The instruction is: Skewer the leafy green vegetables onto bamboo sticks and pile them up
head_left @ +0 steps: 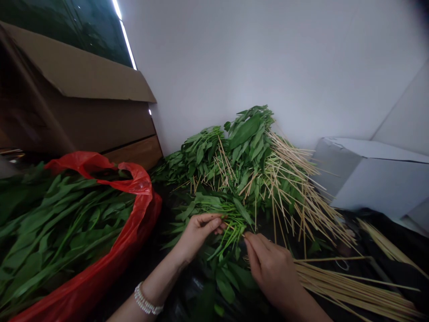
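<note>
Left hand (203, 229) pinches thin green leafy stems (237, 232); right hand (273, 261), at four o'clock, seems to grip a thin tan wooden stick (231, 228). Best push gently, keeping stems flat.

Bag (147, 201) left of skewered greens (248, 138), box (382, 188) right

The single head-worn camera looks forward and down from close above the leafy stems (217, 206) at lower centre, and faces the pale wall (254, 58) across the upper frame.
</note>
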{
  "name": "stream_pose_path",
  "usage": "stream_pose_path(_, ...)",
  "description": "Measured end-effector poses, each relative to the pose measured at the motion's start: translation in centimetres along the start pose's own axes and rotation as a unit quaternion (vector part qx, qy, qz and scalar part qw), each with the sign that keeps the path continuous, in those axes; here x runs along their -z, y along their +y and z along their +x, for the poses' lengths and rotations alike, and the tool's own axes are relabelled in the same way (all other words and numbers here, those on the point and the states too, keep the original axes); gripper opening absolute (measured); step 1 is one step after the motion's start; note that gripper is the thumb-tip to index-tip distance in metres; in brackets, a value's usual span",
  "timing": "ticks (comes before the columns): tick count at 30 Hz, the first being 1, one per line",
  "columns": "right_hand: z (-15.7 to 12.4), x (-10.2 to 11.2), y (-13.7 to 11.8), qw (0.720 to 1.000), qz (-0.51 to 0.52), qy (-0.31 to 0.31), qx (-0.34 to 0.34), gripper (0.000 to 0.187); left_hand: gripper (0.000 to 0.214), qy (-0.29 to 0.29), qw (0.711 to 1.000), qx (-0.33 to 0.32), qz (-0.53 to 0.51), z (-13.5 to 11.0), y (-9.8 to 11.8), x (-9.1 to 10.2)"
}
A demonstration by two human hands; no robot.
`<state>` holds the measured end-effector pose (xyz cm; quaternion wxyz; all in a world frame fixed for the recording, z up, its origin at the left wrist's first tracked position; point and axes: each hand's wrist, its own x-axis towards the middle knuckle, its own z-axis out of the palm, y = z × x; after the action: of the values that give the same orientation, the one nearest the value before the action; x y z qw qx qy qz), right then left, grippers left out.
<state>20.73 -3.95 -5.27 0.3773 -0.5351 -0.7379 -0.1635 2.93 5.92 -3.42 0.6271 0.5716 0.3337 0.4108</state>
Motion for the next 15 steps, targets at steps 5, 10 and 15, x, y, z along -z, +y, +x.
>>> stream_pose_path(5,0.08,0.04,-0.01,1.000,0.008,0.009,-0.006,0.022,0.027,-0.020,0.999,0.002,-0.029,-0.05,-0.11,0.06)
stream_pose_path(10,-0.07,-0.05,0.02,1.000,0.008,-0.002,-0.007,0.021,0.027,-0.030,0.999,0.006,-0.022,-0.09,-0.34,-0.07)
stream_pose_path(15,-0.17,-0.10,0.05,1.000,0.007,-0.003,-0.004,0.021,0.023,-0.040,0.999,0.003,-0.032,-0.06,-0.65,-0.10)
